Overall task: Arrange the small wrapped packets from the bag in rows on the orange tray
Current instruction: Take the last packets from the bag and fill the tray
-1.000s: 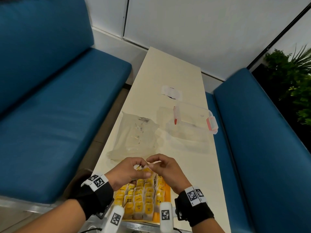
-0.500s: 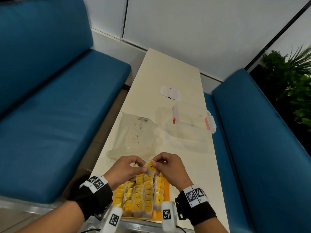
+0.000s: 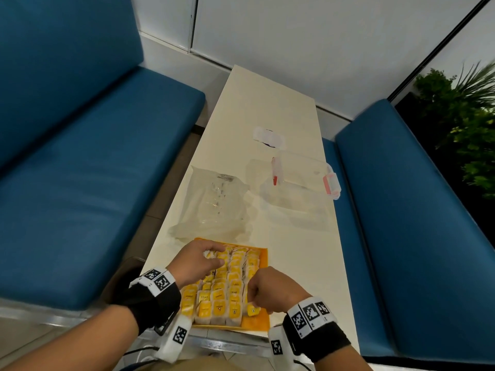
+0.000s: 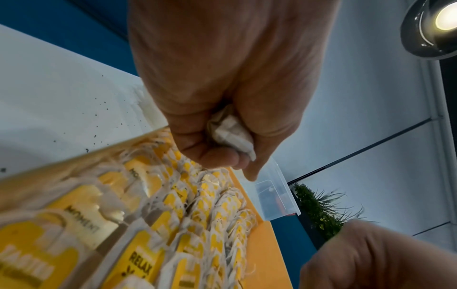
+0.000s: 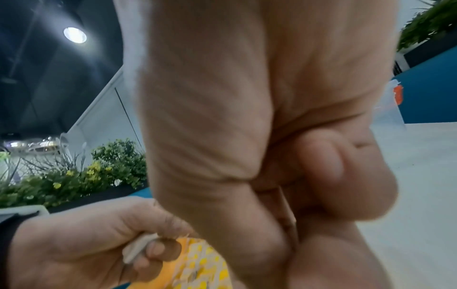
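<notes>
L hand (image 3: 199, 262) gripping white packet (image 3: 208, 254) over orange tray (image 3: 263, 254), R hand (image 3: 270, 290) fisted

Words can be read only on the yellow tags of the packets (image 4: 138, 260) on the tray (image 4: 268, 254). In the left wrist view one tag reads "RELAX", another toward the tray's left edge reads "MOMENT" (a third beside it is too blurred). The head view shows "RELAX" faintly on a near-row tag (image 3: 204, 298).

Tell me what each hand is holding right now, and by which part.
Left hand: a white packet, wrapped in its curled fingers, one end poking out. Right hand: curled; any hold can't be told.
</notes>
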### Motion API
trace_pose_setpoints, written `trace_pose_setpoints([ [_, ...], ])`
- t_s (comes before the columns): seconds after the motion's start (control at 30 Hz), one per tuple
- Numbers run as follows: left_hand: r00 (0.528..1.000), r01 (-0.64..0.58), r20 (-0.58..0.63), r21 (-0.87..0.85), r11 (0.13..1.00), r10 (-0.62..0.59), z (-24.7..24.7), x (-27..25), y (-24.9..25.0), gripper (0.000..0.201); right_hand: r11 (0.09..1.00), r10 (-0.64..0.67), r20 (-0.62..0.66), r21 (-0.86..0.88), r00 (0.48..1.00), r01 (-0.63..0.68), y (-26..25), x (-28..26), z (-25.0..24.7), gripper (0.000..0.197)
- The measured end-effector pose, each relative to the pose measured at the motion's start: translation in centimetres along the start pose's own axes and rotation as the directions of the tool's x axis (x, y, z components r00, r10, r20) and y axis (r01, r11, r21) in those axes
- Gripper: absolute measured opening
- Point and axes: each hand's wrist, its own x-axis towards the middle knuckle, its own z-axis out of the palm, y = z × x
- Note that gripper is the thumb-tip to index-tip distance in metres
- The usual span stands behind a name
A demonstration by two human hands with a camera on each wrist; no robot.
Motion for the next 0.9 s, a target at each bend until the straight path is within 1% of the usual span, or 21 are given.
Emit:
trace_pose_setpoints([
  [0.1, 1.000, 0.000, 0.003, 0.018, 1.000, 0.000, 0.1, 0.0, -0.1, 0.025, 0.998, 0.035, 0.098, -0.048, 0.995, -0.030, 0.0, 0.3, 0.7, 0.021],
  [0.17, 1.000, 0.001, 0.003, 0.029, 1.000, -0.001, 0.1, -0.1, -0.1, 0.025, 0.998, 0.047, 0.109, -0.053, 0.993, -0.041, -0.3, 0.6, 1.0, 0.023],
  [0.27, 1.000, 0.004, -0.001, 0.028, 1.000, -0.004, 0.1, -0.2, -0.1, 0.025, 0.993, 0.064, 0.065, -0.104, 0.996, -0.057, -0.6, 1.4, 1.7, 0.024],
  [0.33, 1.000, 0.009, -0.006, 0.022, 1.000, -0.009, 0.1, -0.1, -0.2, 0.025, 0.985, 0.096, 0.023, -0.144, 0.995, -0.092, -0.8, 1.8, 2.3, 0.017],
  [0.43, 1.000, 0.003, -0.005, 0.014, 1.000, -0.003, 0.0, -0.1, -0.3, 0.025, 0.971, 0.159, -0.042, -0.173, 0.986, -0.164, -1.0, 2.2, 3.1, 0.012],
  [0.47, 1.000, 0.004, -0.004, 0.010, 1.000, -0.004, 0.0, 0.0, -0.3, 0.025, 0.968, 0.178, -0.067, -0.167, 0.982, -0.187, -1.0, 2.3, 3.4, 0.013],
  [0.5, 1.000, 0.007, -0.003, 0.006, 1.000, -0.007, 0.1, 0.0, -0.4, 0.025, 0.966, 0.192, -0.092, -0.157, 0.977, -0.205, -1.0, 2.5, 3.7, 0.018],
  [0.53, 1.000, 0.010, -0.001, 0.002, 1.000, -0.010, 0.1, 0.1, -0.4, 0.025, 0.966, 0.197, -0.115, -0.147, 0.974, -0.213, -1.0, 2.7, 4.0, 0.022],
  [0.63, 1.000, 0.014, 0.000, -0.003, 1.000, -0.014, 0.0, 0.2, -0.4, 0.024, 0.968, 0.185, -0.184, -0.134, 0.965, -0.211, -1.0, 3.1, 4.8, 0.026],
  [0.9, 1.000, 0.014, 0.015, -0.007, 1.000, -0.014, -0.1, 0.2, -0.3, 0.026, 0.970, 0.189, -0.232, -0.105, 0.954, -0.218, -0.5, 3.1, 4.9, 0.027],
])
